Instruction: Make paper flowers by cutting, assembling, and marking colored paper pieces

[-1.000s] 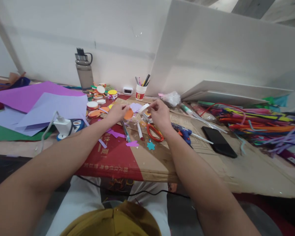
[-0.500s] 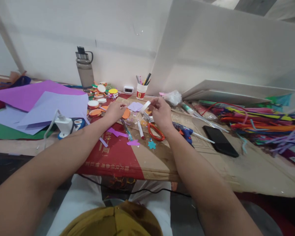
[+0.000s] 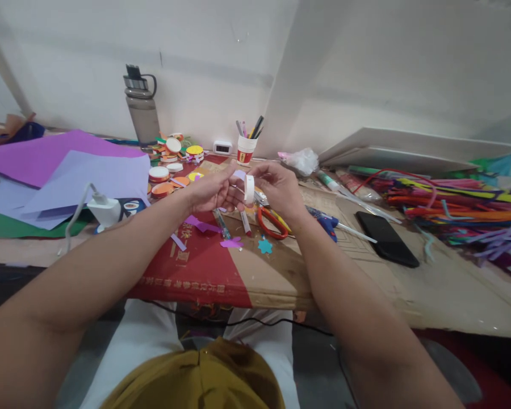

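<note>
My right hand [image 3: 279, 190] pinches a small white disc [image 3: 249, 190], stood on edge with its broad rim towards me. Beside it, my left hand [image 3: 217, 190] is turned palm up with its fingers loosely stretched towards the disc; whether they touch it I cannot tell. Beneath the hands lie red-handled scissors [image 3: 272, 223], a marker [image 3: 245, 223], purple paper scraps [image 3: 231, 243] and a teal flower-shaped cutout [image 3: 264, 245]. Left of my left hand sit orange discs [image 3: 162, 189] and white discs [image 3: 159, 173]. A light purple paper piece is partly hidden behind my fingers.
A water bottle [image 3: 142, 111], a small clock [image 3: 222, 147] and a paper cup of pens [image 3: 246, 150] stand along the wall. Purple sheets [image 3: 97, 184] and a white plug [image 3: 104, 209] are left. A blue glue gun [image 3: 326, 222], phone [image 3: 386, 238] and pipe cleaners [image 3: 455, 204] lie right.
My right hand has turned the white disc upright and lowered it slightly. My left hand has moved right to the disc, its palm turning up.
</note>
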`<state>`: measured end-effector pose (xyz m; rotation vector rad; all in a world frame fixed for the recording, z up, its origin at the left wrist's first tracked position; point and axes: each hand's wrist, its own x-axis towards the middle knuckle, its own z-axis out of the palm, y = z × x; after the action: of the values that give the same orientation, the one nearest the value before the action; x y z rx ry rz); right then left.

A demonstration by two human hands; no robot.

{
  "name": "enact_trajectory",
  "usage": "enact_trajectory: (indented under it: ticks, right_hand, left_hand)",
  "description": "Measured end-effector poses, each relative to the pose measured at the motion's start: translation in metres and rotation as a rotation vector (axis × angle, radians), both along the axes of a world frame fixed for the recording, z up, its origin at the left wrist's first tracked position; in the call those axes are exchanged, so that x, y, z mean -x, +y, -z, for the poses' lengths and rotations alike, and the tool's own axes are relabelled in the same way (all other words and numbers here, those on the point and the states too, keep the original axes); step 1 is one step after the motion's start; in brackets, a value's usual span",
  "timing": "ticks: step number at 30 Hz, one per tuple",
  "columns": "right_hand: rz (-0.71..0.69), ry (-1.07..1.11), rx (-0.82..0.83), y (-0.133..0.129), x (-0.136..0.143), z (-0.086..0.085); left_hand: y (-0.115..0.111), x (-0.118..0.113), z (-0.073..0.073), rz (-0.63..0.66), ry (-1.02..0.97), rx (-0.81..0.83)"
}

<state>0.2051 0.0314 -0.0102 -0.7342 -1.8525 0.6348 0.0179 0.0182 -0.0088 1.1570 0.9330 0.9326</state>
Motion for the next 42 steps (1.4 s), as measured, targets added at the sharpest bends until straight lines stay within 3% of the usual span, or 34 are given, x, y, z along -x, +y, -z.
enact_trajectory:
  ticks: [4,7,12,21,27,35,39,42]
  right_hand:
    - [-0.092,-0.005,0.031,-0.003,0.001,0.001]
    - [-0.126,0.015,0.028,-0.006,0.003,0.001]
    - [-0.121,0.036,0.022,-0.007,0.003,-0.002]
    - [0.041,0.049,0.039,0.002,-0.007,-0.008]
    - [-0.094,-0.003,0.121,0.0,0.001,-0.001]
    - [-0.062,0.002,0.089,0.005,0.002,0.003]
    - [0.075,-0.032,0.118,0.009,-0.01,-0.003]
    - [0.329,-0.381,0.133,0.013,-0.026,-0.005]
  left_hand:
    - [0.001,0.001,0.005,0.038,-0.12,0.09]
    - [-0.001,0.0,0.005,0.046,-0.097,0.146]
    - [-0.006,-0.003,-0.002,0.183,-0.077,0.194]
    - [-0.001,-0.003,-0.009,-0.073,-0.294,0.036]
    - [0.007,-0.002,0.001,-0.102,-0.346,0.003]
    - [-0.001,-0.004,-0.001,-0.012,-0.338,-0.009]
    - [0.003,0.001,0.0,-0.103,-0.404,-0.05]
    - [0.007,0.006,0.0,-0.189,-0.464,-0.084]
